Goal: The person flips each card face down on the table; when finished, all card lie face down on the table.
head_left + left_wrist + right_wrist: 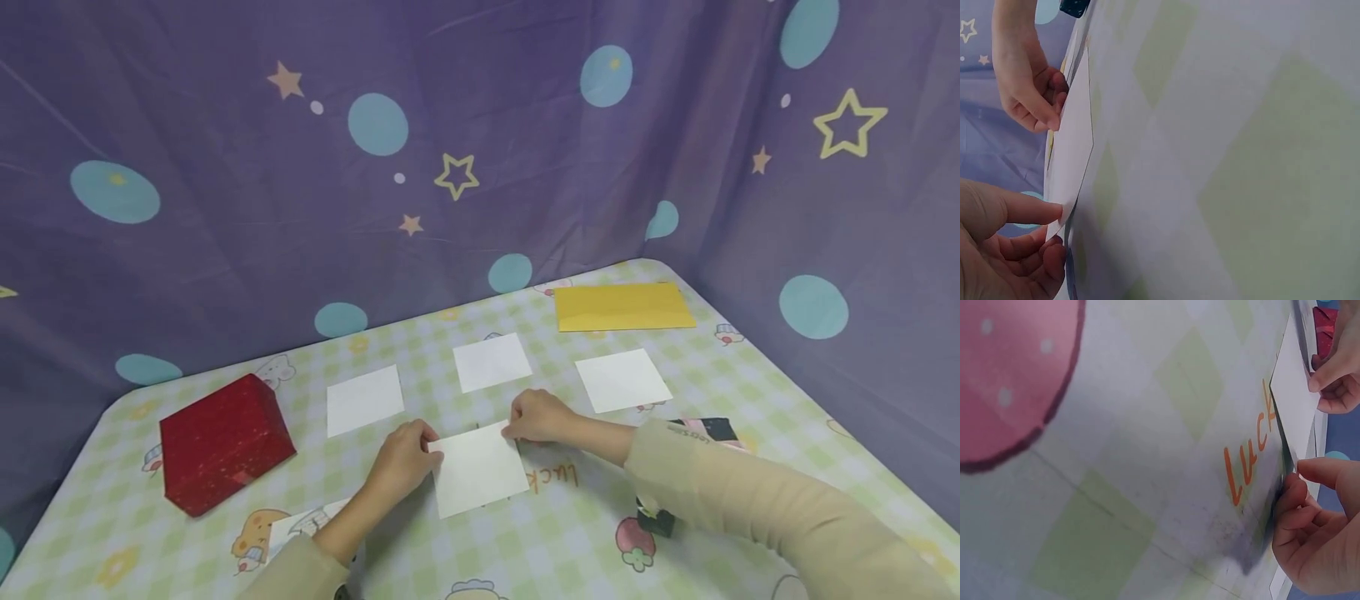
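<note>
A blank white card (480, 471) is held between both hands over the middle of the table. The left hand (402, 462) pinches its upper left corner, thumb on top. At the upper right corner, the right hand (542, 417) pinches it too. In the left wrist view the card (1074, 144) is seen nearly edge-on, slightly off the cloth, with the left hand (1010, 237) at its near end. The right wrist view has the right hand (1322, 525) gripping the card (1296, 394) with thumb and fingers, a shadow below it.
Behind the hands lie three white cards, left (366, 402), middle (492, 363) and right (624, 381). A yellow envelope (624, 307) is at the back right, a red box-like object (225, 442) at left. The right sleeve partly covers a dark patterned item (655, 518); white paper (311, 523) lies by the left forearm.
</note>
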A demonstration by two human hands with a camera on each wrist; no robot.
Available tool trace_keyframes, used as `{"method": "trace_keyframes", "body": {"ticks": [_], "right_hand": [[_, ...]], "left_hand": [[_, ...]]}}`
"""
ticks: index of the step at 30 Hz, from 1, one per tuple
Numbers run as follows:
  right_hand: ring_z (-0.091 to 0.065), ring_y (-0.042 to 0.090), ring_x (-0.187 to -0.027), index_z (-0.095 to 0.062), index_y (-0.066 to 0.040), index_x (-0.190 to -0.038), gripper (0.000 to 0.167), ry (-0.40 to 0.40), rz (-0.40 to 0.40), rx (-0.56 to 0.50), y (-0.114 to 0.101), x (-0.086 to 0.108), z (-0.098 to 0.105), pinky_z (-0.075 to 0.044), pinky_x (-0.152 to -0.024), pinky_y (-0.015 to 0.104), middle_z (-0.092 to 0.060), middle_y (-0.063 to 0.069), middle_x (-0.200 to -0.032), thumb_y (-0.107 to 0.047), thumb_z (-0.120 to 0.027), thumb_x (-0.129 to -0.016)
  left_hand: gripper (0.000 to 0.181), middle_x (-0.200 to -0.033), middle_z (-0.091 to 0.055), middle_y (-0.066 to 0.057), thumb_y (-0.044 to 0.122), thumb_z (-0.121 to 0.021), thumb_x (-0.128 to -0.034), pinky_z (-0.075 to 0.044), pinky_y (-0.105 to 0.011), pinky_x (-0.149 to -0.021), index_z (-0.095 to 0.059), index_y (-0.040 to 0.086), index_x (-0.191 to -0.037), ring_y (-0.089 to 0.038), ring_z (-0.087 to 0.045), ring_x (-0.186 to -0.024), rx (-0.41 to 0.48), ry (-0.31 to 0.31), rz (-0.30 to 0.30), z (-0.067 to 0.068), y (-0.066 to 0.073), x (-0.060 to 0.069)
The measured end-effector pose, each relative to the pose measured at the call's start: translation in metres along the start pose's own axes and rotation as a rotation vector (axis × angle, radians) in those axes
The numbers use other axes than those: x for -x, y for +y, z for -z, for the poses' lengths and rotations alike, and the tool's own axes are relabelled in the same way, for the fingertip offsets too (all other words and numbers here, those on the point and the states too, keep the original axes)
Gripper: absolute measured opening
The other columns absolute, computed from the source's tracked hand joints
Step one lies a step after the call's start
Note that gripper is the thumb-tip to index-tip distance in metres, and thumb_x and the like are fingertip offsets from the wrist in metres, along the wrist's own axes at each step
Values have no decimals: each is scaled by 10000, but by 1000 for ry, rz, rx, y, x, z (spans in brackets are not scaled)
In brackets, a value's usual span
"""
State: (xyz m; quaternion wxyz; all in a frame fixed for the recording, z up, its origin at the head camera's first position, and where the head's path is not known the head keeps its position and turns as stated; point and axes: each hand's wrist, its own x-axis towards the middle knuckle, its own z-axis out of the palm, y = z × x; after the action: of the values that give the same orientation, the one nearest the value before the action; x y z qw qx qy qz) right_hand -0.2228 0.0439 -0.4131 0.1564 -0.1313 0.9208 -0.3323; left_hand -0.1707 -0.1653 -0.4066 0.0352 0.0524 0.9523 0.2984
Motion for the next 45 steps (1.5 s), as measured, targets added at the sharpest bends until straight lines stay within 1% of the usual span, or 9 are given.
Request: {"method": "trace_keyframes", "body": {"ticks": [10,17,25,29,31,35,39,43,45], "right_hand": [[-410,79,-396,-529,-101,-565,258,5,44,-2,1,-2,-1,-329,-398,170,-471,-28,-463,-164,-677,-767],[-365,77,-428,-485,-112,-536,306,31,95,58,0,0,-5,-310,-423,175,-418,-39,-457,-165,-682,-764],[-340,75,-420,-441,-132,-520,344,25,104,70,-1,2,-5,-283,-413,175,-386,-48,-446,-165,-668,-776],[-338,70,-410,-425,-141,-517,357,19,120,55,1,1,-5,-279,-402,171,-382,-53,-442,-174,-637,-802],[-351,70,-406,-440,-141,-520,348,15,112,36,2,0,-4,-286,-397,173,-401,-54,-443,-182,-617,-817],[-401,86,-416,-513,-122,-552,307,8,78,-11,1,0,-2,-320,-406,191,-469,-38,-463,-209,-586,-837],[-416,95,-430,-570,-95,-613,273,-6,68,-54,-4,1,1,-343,-428,200,-512,1,-490,-221,-566,-855],[-440,98,-447,-614,-70,-693,231,-55,60,-152,-15,4,0,-371,-434,189,-553,16,-545,-208,-552,-868],[-464,102,-458,-626,-58,-726,221,-87,69,-199,-22,7,-2,-386,-430,189,-563,10,-569,-199,-541,-874]], "left_hand": [[199,-783,-492,-67,43,-662,-736,-411,-254,-553,-579,-38,-898,-164,-456,-673,4,-10,6,0,-3,-2],[178,-814,-479,-73,18,-665,-729,-428,-253,-590,-567,-24,-872,-165,-457,-713,25,-22,6,0,-4,0],[145,-812,-477,-62,25,-649,-735,-416,-260,-604,-564,2,-851,-166,-449,-723,21,-22,2,1,-5,1],[129,-814,-492,-68,45,-620,-758,-426,-263,-586,-571,0,-869,-160,-474,-694,60,-18,17,2,-6,0],[127,-820,-497,-68,55,-610,-775,-436,-260,-584,-575,1,-884,-155,-482,-696,80,-9,22,4,-7,0],[126,-827,-502,-49,72,-602,-799,-444,-250,-592,-583,16,-910,-153,-493,-732,99,22,24,12,-8,3],[146,-830,-518,-37,69,-594,-803,-438,-246,-567,-591,21,-940,-148,-507,-727,122,66,52,25,-6,9],[172,-848,-544,-37,76,-592,-804,-431,-253,-586,-600,34,-971,-150,-523,-742,119,120,86,42,-7,18],[174,-862,-560,-39,86,-592,-811,-431,-264,-622,-603,42,-979,-162,-528,-784,97,141,97,50,-9,24]]}}
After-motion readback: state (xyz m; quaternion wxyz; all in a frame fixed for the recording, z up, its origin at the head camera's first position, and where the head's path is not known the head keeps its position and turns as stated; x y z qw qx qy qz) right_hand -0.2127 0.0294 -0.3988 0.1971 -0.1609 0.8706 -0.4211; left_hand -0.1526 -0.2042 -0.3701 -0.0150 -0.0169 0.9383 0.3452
